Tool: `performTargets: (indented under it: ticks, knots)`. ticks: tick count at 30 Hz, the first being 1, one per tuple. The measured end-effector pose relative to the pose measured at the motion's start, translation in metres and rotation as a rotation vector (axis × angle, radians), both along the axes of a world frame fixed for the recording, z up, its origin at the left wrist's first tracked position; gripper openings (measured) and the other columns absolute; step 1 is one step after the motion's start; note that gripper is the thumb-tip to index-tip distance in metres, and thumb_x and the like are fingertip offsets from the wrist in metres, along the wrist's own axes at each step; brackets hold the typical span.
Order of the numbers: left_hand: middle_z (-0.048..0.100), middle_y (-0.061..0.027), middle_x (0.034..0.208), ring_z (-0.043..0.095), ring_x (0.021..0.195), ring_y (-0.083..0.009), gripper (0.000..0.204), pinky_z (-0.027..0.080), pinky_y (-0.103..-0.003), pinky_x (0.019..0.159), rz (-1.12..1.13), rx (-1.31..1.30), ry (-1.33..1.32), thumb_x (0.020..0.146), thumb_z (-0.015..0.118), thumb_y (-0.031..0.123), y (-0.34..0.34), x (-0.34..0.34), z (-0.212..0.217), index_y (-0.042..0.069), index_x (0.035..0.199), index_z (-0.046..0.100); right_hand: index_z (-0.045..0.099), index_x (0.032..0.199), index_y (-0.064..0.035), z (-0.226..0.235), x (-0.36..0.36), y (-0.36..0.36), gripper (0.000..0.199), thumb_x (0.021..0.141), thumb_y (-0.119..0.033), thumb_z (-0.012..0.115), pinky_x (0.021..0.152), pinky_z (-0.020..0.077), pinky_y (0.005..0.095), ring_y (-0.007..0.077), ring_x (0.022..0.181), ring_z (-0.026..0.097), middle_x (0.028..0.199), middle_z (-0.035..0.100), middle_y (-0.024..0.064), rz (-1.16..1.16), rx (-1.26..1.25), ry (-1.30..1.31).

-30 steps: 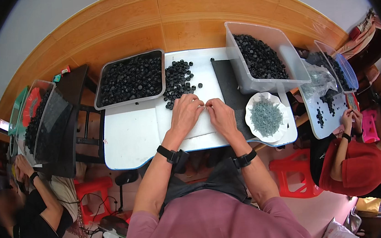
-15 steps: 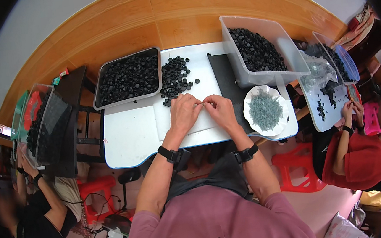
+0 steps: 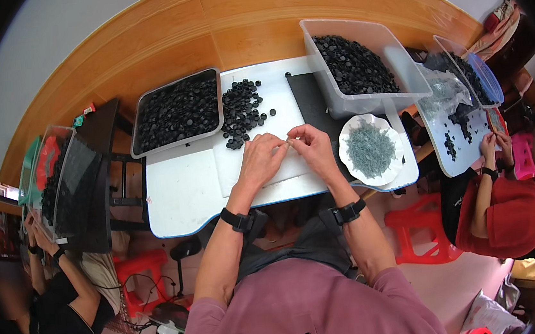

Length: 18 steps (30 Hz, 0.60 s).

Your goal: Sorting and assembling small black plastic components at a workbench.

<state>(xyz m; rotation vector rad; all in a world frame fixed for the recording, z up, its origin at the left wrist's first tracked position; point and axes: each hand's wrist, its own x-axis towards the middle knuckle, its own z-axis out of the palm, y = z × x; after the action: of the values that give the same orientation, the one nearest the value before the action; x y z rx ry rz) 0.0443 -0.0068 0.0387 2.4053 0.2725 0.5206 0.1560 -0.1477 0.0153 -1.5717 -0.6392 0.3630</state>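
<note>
My left hand and my right hand meet over the white table. Thumb and fingertips of both are pinched together, almost touching; whatever small thing lies between them is too small to make out. Just beyond my left hand is a loose pile of small black round caps, resting on a white sheet. To the right of my right hand stands a white scalloped bowl, full of thin grey-green plastic pieces.
A metal tray of black caps sits back left. At back right, a clear plastic bin holds more caps, beside a black mat. One person in red works at right, another in black at left.
My hands stay pinched together in nearly the same place, the fingers slightly shifted. The whole view has moved slightly.
</note>
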Motion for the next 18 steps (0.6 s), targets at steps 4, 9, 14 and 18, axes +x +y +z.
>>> performTargets:
  ticks: [4, 9, 14, 18]
  knots:
    - [0.075, -0.0105, 0.098, 0.067, 0.093, -0.0273, 0.021, 0.049, -0.04, 0.081, -0.004, -0.045, -0.072, 0.094, 0.07, 0.021, 0.007, 0.0, -0.012, 0.003, 0.093, 0.078, 0.074, 0.106, -0.001, 0.004, -0.001, 0.002, 0.016, 0.089, -0.003, 0.073, 0.061, 0.0446, 0.0201, 0.0016, 0.068, 0.053, 0.085, 0.069, -0.0039, 0.054, 0.024, 0.016]
    - [0.075, -0.0113, 0.095, 0.068, 0.086, -0.0276, 0.019, 0.051, -0.041, 0.078, 0.044, -0.049, -0.084, 0.092, 0.072, 0.021, 0.002, 0.0, -0.007, 0.003, 0.094, 0.079, 0.073, 0.107, -0.0004, 0.008, -0.002, 0.0, 0.017, 0.09, -0.001, 0.071, 0.06, 0.0421, 0.0186, 0.0001, 0.068, 0.052, 0.084, 0.065, -0.0056, 0.058, -0.028, -0.018]
    - [0.074, -0.0074, 0.091, 0.066, 0.084, -0.0251, 0.016, 0.046, -0.041, 0.077, 0.114, -0.001, -0.098, 0.091, 0.074, 0.021, -0.006, 0.001, -0.002, 0.007, 0.093, 0.08, 0.073, 0.107, -0.0007, 0.005, 0.001, 0.0, 0.017, 0.09, -0.002, 0.07, 0.06, 0.0407, 0.0185, -0.0003, 0.067, 0.05, 0.084, 0.064, -0.0064, 0.058, 0.008, -0.007]
    - [0.073, -0.0036, 0.088, 0.065, 0.083, -0.0235, 0.012, 0.041, -0.041, 0.077, 0.217, 0.109, -0.158, 0.09, 0.075, 0.022, -0.003, 0.0, -0.001, 0.011, 0.09, 0.081, 0.075, 0.107, -0.0002, 0.003, -0.001, 0.004, 0.02, 0.088, -0.005, 0.072, 0.061, 0.0462, 0.0227, 0.0039, 0.066, 0.054, 0.084, 0.07, -0.0006, 0.001, -0.007, -0.054]
